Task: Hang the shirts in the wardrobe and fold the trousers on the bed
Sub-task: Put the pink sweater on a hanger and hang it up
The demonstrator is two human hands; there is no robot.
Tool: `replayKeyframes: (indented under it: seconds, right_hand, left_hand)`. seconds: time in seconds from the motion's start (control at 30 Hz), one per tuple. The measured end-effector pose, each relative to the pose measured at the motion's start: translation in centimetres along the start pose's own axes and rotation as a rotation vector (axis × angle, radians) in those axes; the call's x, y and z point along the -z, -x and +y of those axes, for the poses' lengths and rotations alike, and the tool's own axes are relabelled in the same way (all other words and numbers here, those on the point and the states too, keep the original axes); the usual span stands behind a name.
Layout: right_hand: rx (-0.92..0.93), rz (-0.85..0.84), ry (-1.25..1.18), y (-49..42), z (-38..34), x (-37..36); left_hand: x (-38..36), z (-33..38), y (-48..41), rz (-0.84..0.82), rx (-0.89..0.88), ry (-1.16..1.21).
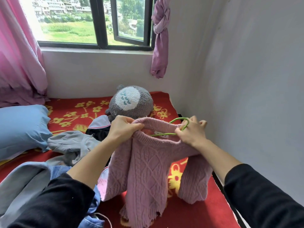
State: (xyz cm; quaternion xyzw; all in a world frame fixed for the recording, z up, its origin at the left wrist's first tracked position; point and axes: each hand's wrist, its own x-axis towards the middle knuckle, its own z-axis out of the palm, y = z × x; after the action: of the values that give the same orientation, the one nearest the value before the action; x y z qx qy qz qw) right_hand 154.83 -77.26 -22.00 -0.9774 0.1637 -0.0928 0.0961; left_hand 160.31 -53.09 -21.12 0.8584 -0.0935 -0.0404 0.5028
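Note:
A pink cable-knit sweater [144,168] hangs in the air above the bed [194,211], held up by its neckline. My left hand [123,127] grips the left side of the collar. My right hand [190,132] pinches the right side of the collar together with a green wire hanger [179,120]. The hanger's hook loops up beside my right thumb, and its bar runs inside the neck opening. The sweater's hem and one sleeve trail down onto the red blanket.
A grey plush toy [131,101] lies behind the sweater. A heap of grey and denim clothes [69,145] covers the bed's left half beside a blue pillow [21,127]. White walls close the right side; a window [98,22] with pink curtains is ahead.

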Motion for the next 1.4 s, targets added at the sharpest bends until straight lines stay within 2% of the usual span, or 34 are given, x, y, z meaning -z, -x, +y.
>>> replayKeyframes:
  seconds: [0.07,0.13,0.27,0.33,0.4,0.47,0.53,0.73,0.9,1.17,1.4]
  right_hand:
    - [0.074,0.064,-0.031,-0.1,-2.2,0.9]
    - [0.032,0.087,-0.117,-0.8,-3.6,1.9]
    - [-0.012,-0.065,-0.112,-2.0,-4.3,3.4]
    - [-0.004,-0.012,-0.164,-2.3,-4.7,4.8]
    - [-0.003,0.029,-0.238,-1.8,-5.5,6.7]
    - [0.058,0.033,-0.26,-1.1,-6.1,8.1]
    - [0.144,0.043,-0.236,-0.6,-6.8,9.4]
    - [0.303,0.131,-0.363,0.1,-7.1,13.1]
    - [0.466,0.02,-0.527,2.2,-8.0,17.1]
    - [0.765,-0.082,-0.56,7.1,-14.2,23.8]
    - [0.972,-0.307,-0.642,13.9,-21.2,21.4]
  left_hand:
    - [-0.2,1.3,0.2,-0.007,-0.009,-0.005]
    - [0.1,2.2,0.3,-0.03,0.009,0.08]
    - [1.7,2.7,1.4,-0.091,0.045,0.236]
    - [2.8,1.8,1.4,0.003,-0.047,0.104]
    - [3.9,1.0,1.4,0.085,-0.152,-0.166]
    - [4.4,0.4,1.6,0.026,-0.21,-0.324]
    - [4.4,0.8,2.4,0.03,-0.24,-0.367]
    - [4.8,4.3,5.9,0.338,-0.469,-0.273]
    - [5.3,6.5,9.9,0.567,-0.576,-0.316]
    - [11.1,9.8,18.7,0.98,-0.437,-0.416]
    - [15.8,6.4,29.3,1.029,-0.167,-0.594]
